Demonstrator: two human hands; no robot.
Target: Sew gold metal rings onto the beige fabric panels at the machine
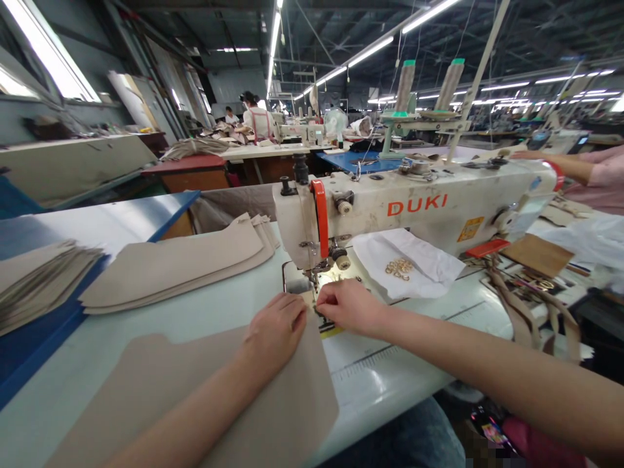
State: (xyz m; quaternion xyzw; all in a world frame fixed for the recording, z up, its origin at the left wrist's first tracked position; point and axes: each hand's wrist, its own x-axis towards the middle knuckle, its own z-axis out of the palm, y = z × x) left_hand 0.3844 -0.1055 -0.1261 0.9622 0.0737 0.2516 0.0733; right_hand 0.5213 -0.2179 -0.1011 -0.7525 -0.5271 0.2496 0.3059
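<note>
A beige fabric panel (pixel 205 396) lies flat on the pale green table (pixel 385 383), its far corner pushed up under the needle of the white sewing machine (pixel 414 208); it sits there, it seems, so that the edge meets the needle squarely. The left hand (pixel 274 330) rests palm down on the panel, fingers curled and closed against the cloth, pinning it so it cannot slide; the right hand (pixel 347 305) comes in from the other side, its fingertips pinched narrow on something small at the panel's corner just beside the presser foot (what exactly it pinches is too small to tell).

Behind the hands, under the machine's arm, a white sheet (pixel 429 260) holds a little heap of metal rings (pixel 400 268), kept within easy reach of the right hand; to the left, a stack of cut beige pieces (pixel 180 266) lies well clear of the needle, and a second stack (pixel 39 279) sits at the table's left edge. Loose beige straps (pixel 526 312) trail off the right side; a co-worker's arm (pixel 560 166) shows beyond the machine.
</note>
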